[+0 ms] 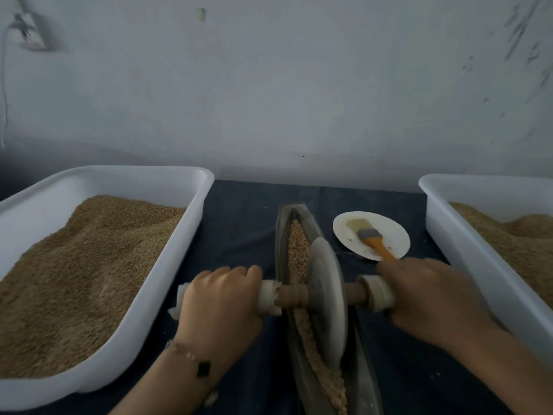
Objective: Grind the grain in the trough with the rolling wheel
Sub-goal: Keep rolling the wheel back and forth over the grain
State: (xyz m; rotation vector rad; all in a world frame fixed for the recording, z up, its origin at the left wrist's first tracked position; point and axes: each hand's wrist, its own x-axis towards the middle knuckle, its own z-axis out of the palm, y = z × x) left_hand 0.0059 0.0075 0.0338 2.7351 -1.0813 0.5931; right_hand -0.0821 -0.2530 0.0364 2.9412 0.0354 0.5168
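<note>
Rolling wheel: grey disc, standing on edge in the trough, roughly mid-length, tilted slightly. A wooden axle runs through its centre, crossing the trough from side to side. Both axle ends are wrapped in pale padding.

Trough: long, narrow, dark, boat-shaped, lying on the dark blue cloth between the two tubs, its far tip pointing at the wall and its near end running off the bottom edge. Grain fills the groove beyond the wheel, whole kernels; the grain on the near side of the wheel looks paler and more broken.

Left hand: fingers curled over the padded left end of the axle, grasping it. Thin bracelet with a dark charm at the wrist.
Right hand: wrapped around the padded right end of the axle, grasping it.

White paper plate just right of the trough's far half, on the cloth. A brush with orange handle and pale bristles lies on it, the handle reaching over the plate's near rim toward the right hand.

Left white tub holds heaped brown grain. Right white tub, at the cloth's right edge, holds a similar heap, partly out of view.
</note>
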